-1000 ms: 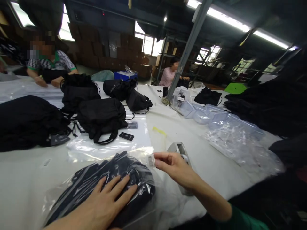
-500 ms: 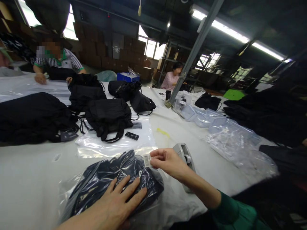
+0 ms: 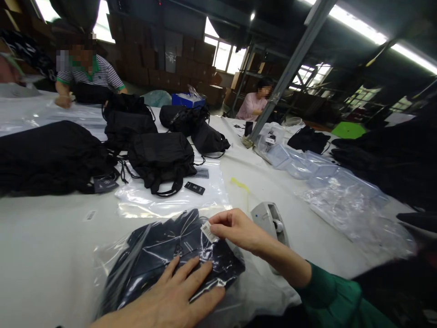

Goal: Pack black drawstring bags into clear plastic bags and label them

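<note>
A dark bag in a clear plastic bag [image 3: 150, 257] lies on the white table before me. My left hand [image 3: 184, 287] rests flat on it with the fingers spread. Between thumb and fingertips, my right hand [image 3: 232, 228] pinches a small white barcode sticker [image 3: 208, 232] at the upper right part of the plastic. Whether the sticker's far edge touches the plastic I cannot tell. Just right of my right hand stands a grey label dispenser [image 3: 269, 221].
Black drawstring bags [image 3: 162, 157] lie beyond on clear plastic bags [image 3: 218, 196], near a black hang tag [image 3: 194, 188]. Loose clear packaging [image 3: 341, 200] covers the right side. A metal post [image 3: 290, 73] rises from the table. Two co-workers sit across it, one in a striped shirt [image 3: 105, 75].
My right hand has brought the sticker down onto or close to the plastic, and the sticker is more tilted. My left hand stays flat on the bag. The whole view has shifted slightly.
</note>
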`<state>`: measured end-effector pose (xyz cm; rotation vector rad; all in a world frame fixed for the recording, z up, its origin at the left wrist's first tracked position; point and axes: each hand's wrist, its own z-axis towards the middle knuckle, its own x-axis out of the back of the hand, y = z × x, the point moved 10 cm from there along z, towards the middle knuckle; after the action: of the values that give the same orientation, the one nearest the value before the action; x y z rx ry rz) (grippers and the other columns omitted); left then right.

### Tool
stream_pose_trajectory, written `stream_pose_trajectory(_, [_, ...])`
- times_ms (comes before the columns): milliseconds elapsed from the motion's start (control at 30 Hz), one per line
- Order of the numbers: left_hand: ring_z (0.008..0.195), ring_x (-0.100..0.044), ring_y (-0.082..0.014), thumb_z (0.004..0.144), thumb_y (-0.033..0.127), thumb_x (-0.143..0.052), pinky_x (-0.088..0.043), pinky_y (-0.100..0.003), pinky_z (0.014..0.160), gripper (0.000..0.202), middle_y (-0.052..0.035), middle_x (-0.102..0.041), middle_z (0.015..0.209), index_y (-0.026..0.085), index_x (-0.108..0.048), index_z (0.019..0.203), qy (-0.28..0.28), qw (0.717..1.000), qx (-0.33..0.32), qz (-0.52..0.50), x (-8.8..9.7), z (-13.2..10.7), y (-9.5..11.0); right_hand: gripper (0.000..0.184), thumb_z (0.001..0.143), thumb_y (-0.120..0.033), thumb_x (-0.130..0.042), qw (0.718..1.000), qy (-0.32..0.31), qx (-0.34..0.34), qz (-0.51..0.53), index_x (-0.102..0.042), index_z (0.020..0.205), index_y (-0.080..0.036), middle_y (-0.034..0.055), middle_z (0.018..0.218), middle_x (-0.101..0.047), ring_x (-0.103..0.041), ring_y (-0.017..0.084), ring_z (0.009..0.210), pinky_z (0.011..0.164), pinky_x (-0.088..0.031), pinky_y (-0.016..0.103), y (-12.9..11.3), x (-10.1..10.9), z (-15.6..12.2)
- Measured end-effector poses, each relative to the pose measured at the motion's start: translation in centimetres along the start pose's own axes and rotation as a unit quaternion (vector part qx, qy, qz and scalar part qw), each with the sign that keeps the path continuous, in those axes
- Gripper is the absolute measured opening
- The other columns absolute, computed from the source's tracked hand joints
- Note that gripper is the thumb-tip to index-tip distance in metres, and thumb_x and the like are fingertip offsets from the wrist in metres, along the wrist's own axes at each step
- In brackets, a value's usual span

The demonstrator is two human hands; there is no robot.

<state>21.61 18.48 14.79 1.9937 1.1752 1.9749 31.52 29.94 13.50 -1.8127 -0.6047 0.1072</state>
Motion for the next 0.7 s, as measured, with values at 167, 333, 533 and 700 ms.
stream_pose_trajectory(167, [0.138,-0.036,-0.0337,0.097,0.03,-0.047,-0.032,-0.059,0.109,0.048,-0.008,-0.04,0.151,0.033,-0.039,0.144,0.067,0.997,-0.012,-0.029,2.6,-0.9,1.0,0.024,0.073,-0.034,-0.075,0.999,0.009,0.041,0.035,-0.075,0.087,-0.015,0.0022,0.077,-0.068,-0.055,0.013,0.068,0.064,-0.043,0.024,-1.9,0.4,1.5])
stream_pose_trajectory(333, [0.141,-0.032,-0.0204,0.101,0.039,-0.035,-0.026,-0.041,0.118,0.048,0.0022,-0.034,0.155,0.034,-0.032,0.148,0.184,0.973,0.094,-0.101,6.0,-3.0,-5.2,0.04,0.066,-0.041,-0.084,0.987,-0.06,0.009,0.149,-0.074,0.094,-0.014,0.004,0.083,-0.069,-0.057,0.012,0.068,0.065,-0.045,0.025,-0.9,-1.4,3.8])
stream_pose_trajectory(533, [0.141,-0.033,-0.028,0.097,0.053,-0.035,-0.029,-0.049,0.116,0.057,-0.0055,-0.036,0.154,0.026,-0.037,0.147,0.108,0.948,0.254,-0.156,-0.2,-5.6,-15.5,0.045,0.058,-0.045,-0.087,0.989,0.003,-0.108,0.098,-0.074,0.088,-0.013,-0.0002,0.068,-0.064,-0.049,0.008,0.055,0.054,-0.036,0.022,6.5,0.4,4.7])
stream_pose_trajectory(700, [0.146,-0.018,-0.0283,0.099,0.046,-0.034,-0.018,-0.054,0.118,0.051,0.0011,-0.023,0.158,0.036,-0.03,0.149,0.176,0.952,0.22,-0.12,2.2,-5.5,-14.1,0.039,0.067,-0.048,-0.082,0.995,-0.032,-0.069,0.066,-0.071,0.082,-0.013,-0.0002,0.069,-0.061,-0.048,0.009,0.06,0.058,-0.037,0.023,4.4,0.6,5.4])
